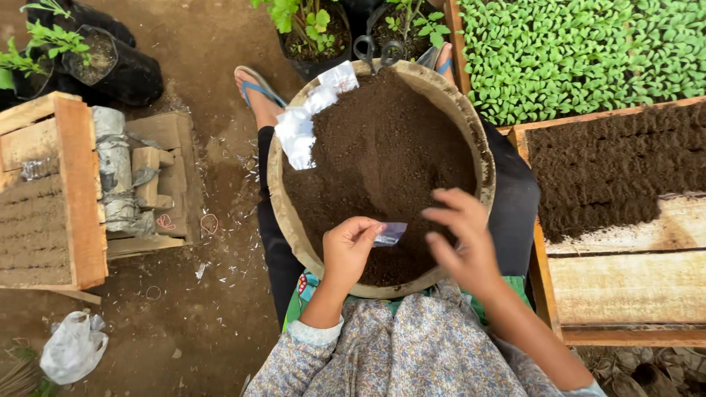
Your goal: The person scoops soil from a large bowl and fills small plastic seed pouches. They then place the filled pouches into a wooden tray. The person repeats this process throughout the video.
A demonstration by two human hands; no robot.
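Centre of frame: the left hand (pixel 349 250) pinches one small packet (pixel 390 234) by its edge over the soil-filled basin (pixel 294 220) on the lap. The packet looks light, thin, limp and easily crumpled, so an edge grip suits it. The right hand (pixel 463 239) hovers beside it, fingers spread, holding nothing. One pair of scissors (pixel 376 50) and several white scraps (pixel 298 132) lie at the basin's upper rim.

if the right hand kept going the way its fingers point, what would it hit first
The right hand points its fingers left, toward the small packet pinched in the left hand. It would probably meet that packet first, just above the soil in the round basin, though depth is hard to judge.
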